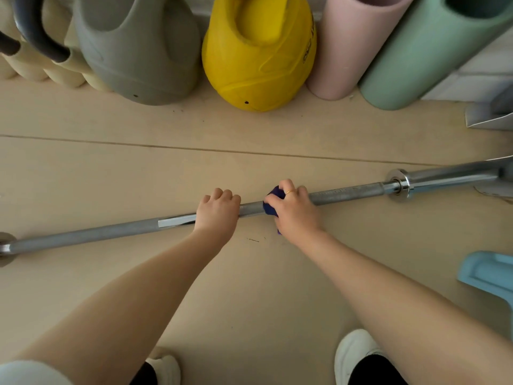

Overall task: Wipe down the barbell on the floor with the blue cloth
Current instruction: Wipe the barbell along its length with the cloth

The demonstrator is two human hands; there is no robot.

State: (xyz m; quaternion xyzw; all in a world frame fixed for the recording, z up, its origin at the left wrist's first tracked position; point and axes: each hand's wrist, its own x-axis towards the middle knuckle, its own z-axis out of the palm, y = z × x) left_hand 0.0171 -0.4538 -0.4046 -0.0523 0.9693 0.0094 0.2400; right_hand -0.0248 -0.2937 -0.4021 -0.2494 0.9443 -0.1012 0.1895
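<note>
A pale wooden floor (249, 287) runs up to a wall lined with a grey kettlebell (138, 51), a yellow kettlebell (258, 59), a pink roller (349, 45) and a green roller (427, 51). The barbell (97, 234) lies on the floor, slanting from lower left to upper right. The left hand (216, 215) has its grip curled around the bar. Just beside it, the right hand (294, 209) grips the blue cloth (273, 201) bunched around the shaft. A gold ring (289, 192) sits on one right finger.
</note>
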